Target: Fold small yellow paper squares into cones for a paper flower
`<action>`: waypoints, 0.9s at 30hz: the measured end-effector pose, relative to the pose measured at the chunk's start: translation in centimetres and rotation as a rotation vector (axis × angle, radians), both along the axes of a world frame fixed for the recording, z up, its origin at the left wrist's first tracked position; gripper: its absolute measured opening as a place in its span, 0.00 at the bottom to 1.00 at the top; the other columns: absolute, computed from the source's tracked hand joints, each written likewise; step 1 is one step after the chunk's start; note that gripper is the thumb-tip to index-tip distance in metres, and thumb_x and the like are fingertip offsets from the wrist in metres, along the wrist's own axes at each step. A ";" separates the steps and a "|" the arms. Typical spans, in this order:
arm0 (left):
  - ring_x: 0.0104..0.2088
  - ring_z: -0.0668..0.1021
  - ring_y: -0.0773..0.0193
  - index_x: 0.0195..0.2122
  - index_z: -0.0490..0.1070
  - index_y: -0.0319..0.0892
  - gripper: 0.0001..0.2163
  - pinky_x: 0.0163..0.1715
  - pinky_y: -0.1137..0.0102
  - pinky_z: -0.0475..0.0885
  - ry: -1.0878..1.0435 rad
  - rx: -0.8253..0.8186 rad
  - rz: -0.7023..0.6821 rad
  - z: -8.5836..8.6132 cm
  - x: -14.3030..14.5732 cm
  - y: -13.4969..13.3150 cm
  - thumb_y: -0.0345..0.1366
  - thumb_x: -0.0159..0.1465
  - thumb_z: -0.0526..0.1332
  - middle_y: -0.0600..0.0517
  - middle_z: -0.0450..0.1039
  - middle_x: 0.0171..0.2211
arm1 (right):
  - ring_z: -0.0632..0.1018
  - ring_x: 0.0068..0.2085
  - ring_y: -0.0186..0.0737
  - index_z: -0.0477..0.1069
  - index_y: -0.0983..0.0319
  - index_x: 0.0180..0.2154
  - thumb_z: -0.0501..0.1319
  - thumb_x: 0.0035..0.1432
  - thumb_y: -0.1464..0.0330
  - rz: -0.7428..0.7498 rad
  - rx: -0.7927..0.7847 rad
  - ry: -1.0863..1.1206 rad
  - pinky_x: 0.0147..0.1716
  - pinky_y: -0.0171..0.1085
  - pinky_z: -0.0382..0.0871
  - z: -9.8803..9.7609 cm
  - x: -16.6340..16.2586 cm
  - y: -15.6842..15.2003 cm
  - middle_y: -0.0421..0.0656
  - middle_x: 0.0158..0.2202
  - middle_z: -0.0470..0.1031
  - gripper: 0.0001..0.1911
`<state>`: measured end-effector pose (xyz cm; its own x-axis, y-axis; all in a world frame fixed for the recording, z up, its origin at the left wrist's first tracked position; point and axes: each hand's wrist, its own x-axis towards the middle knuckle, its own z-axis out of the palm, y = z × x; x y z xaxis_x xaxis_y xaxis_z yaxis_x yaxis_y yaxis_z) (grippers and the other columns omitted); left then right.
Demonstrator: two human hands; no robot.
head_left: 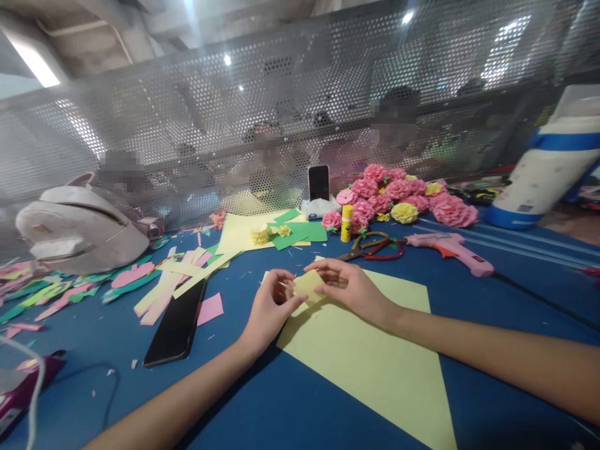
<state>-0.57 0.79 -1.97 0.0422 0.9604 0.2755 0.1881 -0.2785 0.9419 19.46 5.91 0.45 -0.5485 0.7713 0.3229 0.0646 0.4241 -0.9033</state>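
Note:
Between my two hands is a small yellow square of paper point(308, 285), held up over a large pale yellow sheet point(370, 369) that lies flat on the table. My left hand point(272, 305) pinches its left edge between thumb and fingers. On the other side, my right hand point(352, 289) has thumb and fingertips on the right edge. Just beyond my right hand lie scissors point(372, 247) with red and dark yellow handles. A yellow glue stick point(346, 224) stands upright behind them.
A pink glue gun point(452, 250) with its cord lies right. Pink paper flowers point(375, 194) are piled at the back, near a propped phone point(319, 182). Leftward are a black phone point(175, 328), paper strips point(187, 275) and a backpack point(89, 225). A bottle point(544, 169) stands far right.

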 end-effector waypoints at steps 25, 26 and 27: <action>0.35 0.79 0.65 0.45 0.72 0.38 0.12 0.36 0.66 0.77 0.178 -0.091 -0.057 0.6 -0.3 -0.3 0.42 0.71 0.60 0.50 0.75 0.40 | 0.77 0.35 0.38 0.71 0.60 0.51 0.65 0.61 0.60 0.042 -0.096 -0.038 0.34 0.36 0.71 0.4 0.0 -0.9 0.39 0.32 0.75 0.19; 0.35 0.79 0.65 0.45 0.72 0.38 0.12 0.36 0.66 0.77 0.185 -0.092 -0.054 0.6 -0.3 -0.4 0.42 0.71 0.60 0.50 0.75 0.40 | 0.77 0.35 0.38 0.71 0.60 0.50 0.65 0.61 0.60 0.042 -0.100 -0.039 0.34 0.36 0.70 0.4 0.0 -0.9 0.39 0.32 0.75 0.19; 0.35 0.79 0.65 0.45 0.72 0.38 0.12 0.36 0.66 0.77 0.191 -0.094 -0.051 0.6 -0.3 -0.4 0.43 0.71 0.60 0.50 0.75 0.40 | 0.77 0.35 0.38 0.71 0.60 0.50 0.65 0.60 0.59 0.040 -0.104 -0.038 0.33 0.36 0.70 0.4 0.0 -0.9 0.39 0.32 0.75 0.19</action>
